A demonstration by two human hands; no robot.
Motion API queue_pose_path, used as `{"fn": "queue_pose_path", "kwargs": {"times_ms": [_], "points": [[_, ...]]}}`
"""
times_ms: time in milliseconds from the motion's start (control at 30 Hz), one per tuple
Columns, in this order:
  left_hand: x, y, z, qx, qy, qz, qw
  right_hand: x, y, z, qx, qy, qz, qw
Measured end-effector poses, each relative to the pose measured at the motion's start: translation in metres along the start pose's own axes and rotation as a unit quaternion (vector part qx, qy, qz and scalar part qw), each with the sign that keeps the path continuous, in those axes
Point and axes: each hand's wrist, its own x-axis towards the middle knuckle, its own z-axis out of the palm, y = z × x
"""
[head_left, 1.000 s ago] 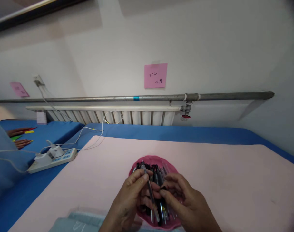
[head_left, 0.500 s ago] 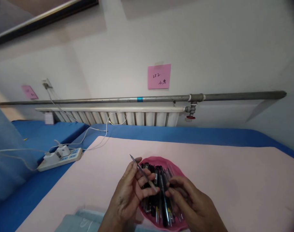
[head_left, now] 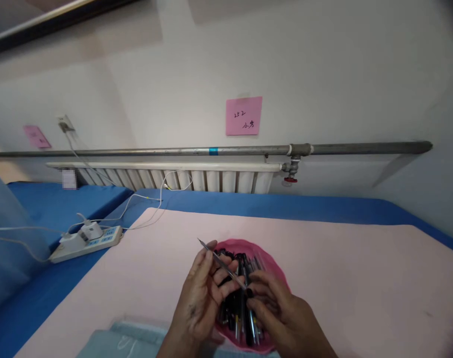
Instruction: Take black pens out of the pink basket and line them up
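Observation:
My left hand [head_left: 202, 293] pinches a slim pen refill [head_left: 226, 268] between thumb and fingers. Its pointed tip slants up to the left, and its rear end comes down to my right fingertips. My right hand [head_left: 280, 311] is closed on a small black piece [head_left: 249, 293], which looks like a pen end cap, right at the refill's rear end. I cannot tell whether the two are joined. Beneath both hands stands a pink basin [head_left: 276, 266] filled with black pen parts [head_left: 232, 303] and clear tubes; my hands hide part of it.
The basin stands on a pink sheet [head_left: 345, 278] over a blue padded bed [head_left: 323, 206]. Folded light-blue cloth [head_left: 116, 343] lies at the near left. A white power strip [head_left: 114, 237] with plugs and cables is at left. Behind run a radiator [head_left: 226, 181] and a metal pipe [head_left: 155, 151].
My right hand has moved left, bringing the small black piece to the rear end of the refill. My left hand keeps its hold. The view has shifted slightly.

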Motion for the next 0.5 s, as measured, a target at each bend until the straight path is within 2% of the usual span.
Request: {"fn": "queue_pose_path", "kwargs": {"times_ms": [133,333,500], "points": [[0.0003,-0.0012,-0.0006,0.015,-0.012,0.007,1.000,-0.0004,-0.0001,-0.0006,-0.016,-0.016,-0.020,1.000],[-0.0012,-0.0027,0.0007,0.043,-0.017,0.010,0.999,-0.0009,0.0002,-0.0010,-0.069,-0.006,-0.041,0.997],[-0.0014,-0.0024,0.0023,0.058,-0.030,0.011,0.998,-0.0012,0.0000,-0.0021,-0.087,-0.036,-0.050,0.994]]}}
